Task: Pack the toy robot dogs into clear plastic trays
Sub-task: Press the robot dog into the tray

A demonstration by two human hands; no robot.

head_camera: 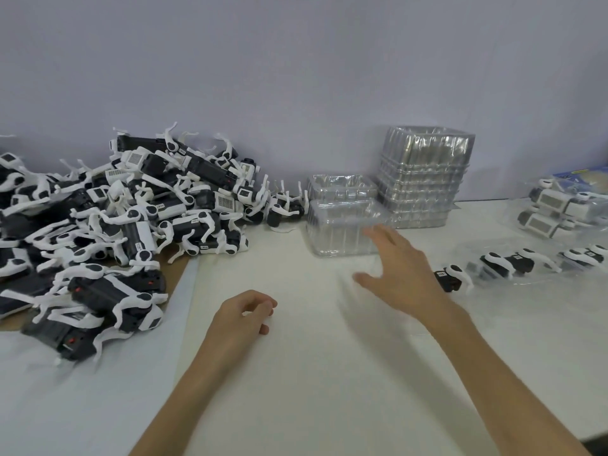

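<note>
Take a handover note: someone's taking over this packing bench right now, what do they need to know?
Left hand: loosely curled, holding nothing.
Right hand: fingers spread, stretched toward the nearest empty clear tray, not gripping it.
Pile of unpacked toy dogs sits left; tray stack at the back.
Done: a few packed dogs lie far right.
Left: most of the pile.

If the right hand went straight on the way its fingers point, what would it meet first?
Most likely the nearest clear tray: the right hand is open, with its fingers aimed forward and left at the tray's right side. Blur hides whether they are touching it.
</note>
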